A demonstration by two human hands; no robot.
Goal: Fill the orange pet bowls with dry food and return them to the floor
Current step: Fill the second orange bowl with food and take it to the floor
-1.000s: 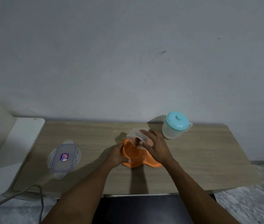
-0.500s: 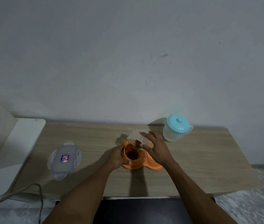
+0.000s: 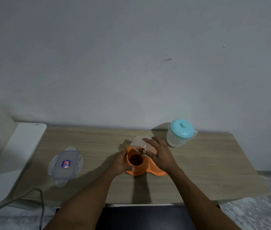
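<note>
Wooden bench (image 3: 197, 171) carrying orange pet bowls (image 3: 145, 170) at centre. Right hand (image 3: 160, 155), grip wrapped around tilted clear container (image 3: 141, 142). Left hand (image 3: 120, 162), grip clasping bowl rim. Brown dry food (image 3: 135, 159) filling left bowl.

Your hands have bare wooden tabletop (image 3: 197, 163) to their right and near side; the clear rectangular plastic lid (image 3: 66, 165) lies well left, the teal-lidded translucent jug (image 3: 180, 136) beyond-right.
</note>
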